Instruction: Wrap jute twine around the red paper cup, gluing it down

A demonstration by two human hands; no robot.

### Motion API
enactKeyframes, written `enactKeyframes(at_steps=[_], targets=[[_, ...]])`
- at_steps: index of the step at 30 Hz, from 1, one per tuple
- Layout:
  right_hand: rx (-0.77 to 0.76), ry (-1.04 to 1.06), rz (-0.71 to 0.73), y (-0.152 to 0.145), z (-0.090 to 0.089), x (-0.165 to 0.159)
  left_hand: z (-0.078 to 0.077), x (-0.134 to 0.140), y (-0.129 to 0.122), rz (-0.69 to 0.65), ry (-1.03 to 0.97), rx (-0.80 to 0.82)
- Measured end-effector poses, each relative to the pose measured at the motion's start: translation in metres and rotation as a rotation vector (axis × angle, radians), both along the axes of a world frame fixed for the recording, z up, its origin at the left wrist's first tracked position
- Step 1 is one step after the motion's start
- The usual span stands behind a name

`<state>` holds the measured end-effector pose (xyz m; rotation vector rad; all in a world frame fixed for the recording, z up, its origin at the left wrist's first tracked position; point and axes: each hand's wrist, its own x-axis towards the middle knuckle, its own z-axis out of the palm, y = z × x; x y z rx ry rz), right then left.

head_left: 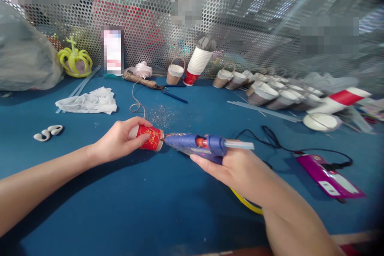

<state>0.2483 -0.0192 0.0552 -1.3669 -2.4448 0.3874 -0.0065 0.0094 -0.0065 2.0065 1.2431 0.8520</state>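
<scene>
My left hand [121, 140] grips a red paper cup [152, 141] with gold print, which lies on its side with one end turned to the right. A blue hot glue gun [195, 145] is held in my right hand [240, 168], a clear glue stick [239, 144] poking out of its back. The gun's nozzle is at the cup's right end; whether they touch I cannot tell. Thin twine [138, 104] runs from behind the cup to a brown twine roll [140, 80]. My right hand's fingers are partly hidden by the gun.
Scissors [174, 93] lie beyond the cup. Small basket-like cups [267, 93] crowd the back right, near a stack of white cups [198, 61]. A purple power strip [328, 178] with a black cable lies right. White cloth [90, 102] and earphones [48, 133] lie left. Perforated metal panel stands behind.
</scene>
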Motion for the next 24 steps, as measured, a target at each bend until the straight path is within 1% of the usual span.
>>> enactKeyframes(at_steps=[3, 7, 14, 18, 24], targets=[[-0.034, 0.031, -0.019, 0.001, 0.001, -0.002, 0.0, -0.001, -0.001, -0.014, 0.029, 0.022], [-0.042, 0.07, -0.035, 0.003, 0.004, -0.005, 0.002, -0.001, -0.002, -0.054, 0.058, 0.067], [-0.142, 0.069, -0.098, 0.007, 0.003, -0.005, 0.004, -0.001, -0.003, -0.078, 0.075, 0.098], [-0.164, 0.067, -0.129, 0.009, 0.002, -0.005, 0.004, -0.001, -0.005, -0.089, 0.087, 0.119], [-0.193, 0.078, -0.138, 0.011, 0.003, -0.008, 0.004, -0.002, -0.006, -0.109, 0.112, 0.149]])
